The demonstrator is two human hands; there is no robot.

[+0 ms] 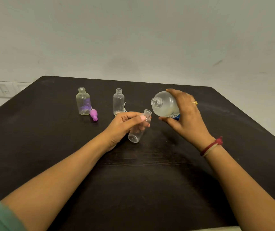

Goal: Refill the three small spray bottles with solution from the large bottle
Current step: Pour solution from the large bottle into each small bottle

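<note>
Your bare forearms cross a dark table [150, 189] (pale wall behind). Centre frame, your left hand [123, 125] grips a tilted, uncapped small bottle [137, 132]; your right hand [186, 112] holds the large bottle [164, 105] tipped, its mouth near the small bottle's.

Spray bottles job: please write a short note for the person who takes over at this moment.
Left hand: grip on one small open bottle, tilted, lifted.
Right hand: grip on the large bottle, tipped, open mouth near the small one's neck.
On the table: two more small bottles, one with purple print, one clear, both uncapped, looking empty; purple spray cap lying beside.
Done: caps off. Left: fill all three, recap.
</note>
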